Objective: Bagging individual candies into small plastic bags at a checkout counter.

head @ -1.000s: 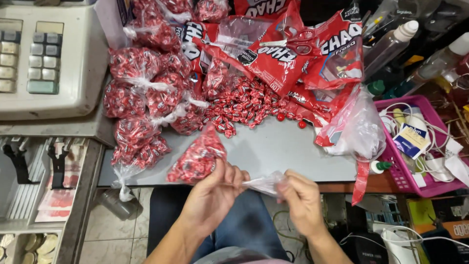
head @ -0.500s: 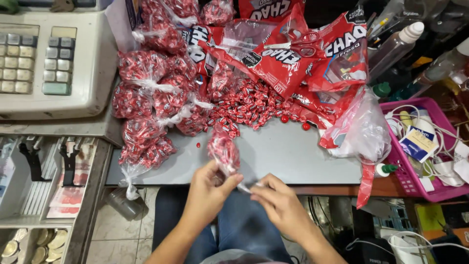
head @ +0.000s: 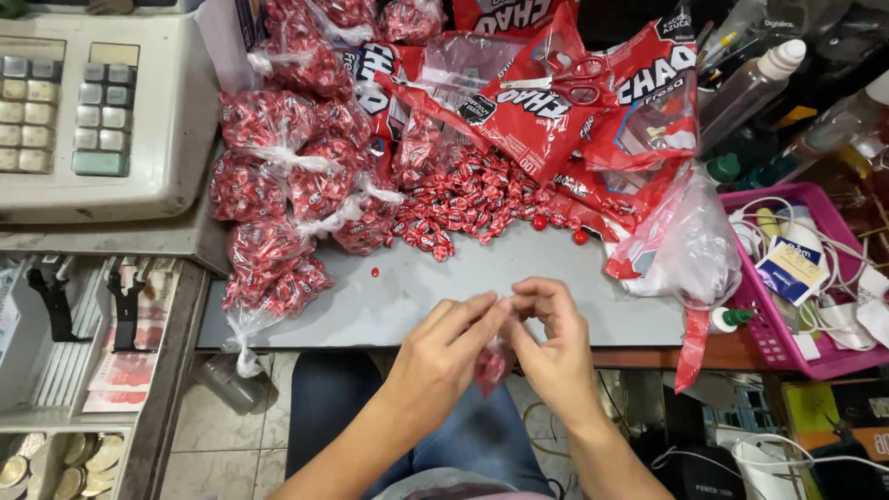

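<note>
One head-worn camera looks steeply down — close over a grey counter (head: 482,287) edge, the person's lap below, and a cash register (head: 102,102) at upper left.

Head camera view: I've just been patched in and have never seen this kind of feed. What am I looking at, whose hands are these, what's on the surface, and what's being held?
There is no machine: a person works with bare hands, and the single camera sits on their head, looking down past their lap.

The left hand and right hand meet at the near edge of a grey counter. Together they pinch the top of a small clear bag of red sweets, which hangs between them below the counter edge.

On the counter lie loose red wrapped sweets, a heap of tied small bags on the left, and large red wholesale packets at the back with red-handled scissors on top. A cash register stands on the left; a pink basket holding cables stands on the right.
</note>
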